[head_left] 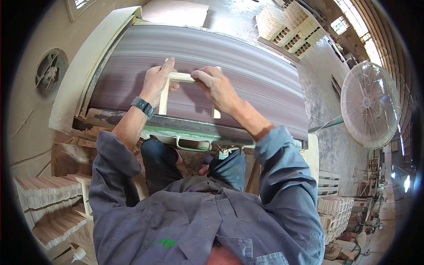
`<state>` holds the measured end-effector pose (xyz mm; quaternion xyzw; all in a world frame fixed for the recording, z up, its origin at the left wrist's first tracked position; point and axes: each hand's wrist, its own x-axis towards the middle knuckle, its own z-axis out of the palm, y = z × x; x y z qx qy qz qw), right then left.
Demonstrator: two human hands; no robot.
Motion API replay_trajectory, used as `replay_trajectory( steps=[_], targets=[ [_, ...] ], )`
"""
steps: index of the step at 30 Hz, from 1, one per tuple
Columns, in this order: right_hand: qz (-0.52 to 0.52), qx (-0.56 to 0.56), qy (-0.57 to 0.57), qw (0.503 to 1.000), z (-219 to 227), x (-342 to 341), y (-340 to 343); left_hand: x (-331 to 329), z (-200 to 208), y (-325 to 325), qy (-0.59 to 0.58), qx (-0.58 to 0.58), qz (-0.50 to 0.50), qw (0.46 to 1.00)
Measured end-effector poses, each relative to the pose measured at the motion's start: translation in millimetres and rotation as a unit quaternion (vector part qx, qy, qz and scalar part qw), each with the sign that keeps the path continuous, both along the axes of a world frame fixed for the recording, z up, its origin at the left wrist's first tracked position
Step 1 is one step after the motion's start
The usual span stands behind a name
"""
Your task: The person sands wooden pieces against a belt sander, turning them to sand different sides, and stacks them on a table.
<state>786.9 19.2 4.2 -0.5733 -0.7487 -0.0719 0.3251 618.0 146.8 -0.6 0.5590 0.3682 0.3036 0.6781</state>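
A small pale wooden frame [181,77], with a crossbar and two side legs, is held over the wide streaked sanding belt [256,95] in front of me. My left hand [155,81] wraps round its left side, where the crossbar meets the left leg, thumb pointing away from me. At the right corner my right hand [216,86] grips the other side with bent fingers. That hand hides much of the right leg, whose near end shows below it. Both legs reach toward the machine's dark front edge [185,126]. Whether the frame touches the belt I cannot tell.
A large pedestal fan [370,104] stands to the right. Stacked wooden pieces [48,190] fill a rack at the lower left, with more wood stacks [291,28] at the far right and a slatted stack [335,214] at the lower right. The machine's pale side housing [88,66] borders the belt.
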Motion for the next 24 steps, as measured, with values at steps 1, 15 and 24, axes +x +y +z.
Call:
replay_trajectory(
  steps=[1, 15, 24],
  targets=[
    [0.020, -0.016, 0.023, 0.999, -8, 2, 12, -2, -7, 9, 0.060, 0.037, 0.002, 0.997],
    [0.073, -0.035, 0.154, 0.985, -99, 2, 96, 8, -99, 82, 0.354, 0.625, -0.097, 0.689],
    [0.071, -0.054, 0.140, 0.986, -96, 63, 57, 69, -92, 39, 0.374, 0.642, -0.141, 0.655]
  ],
)
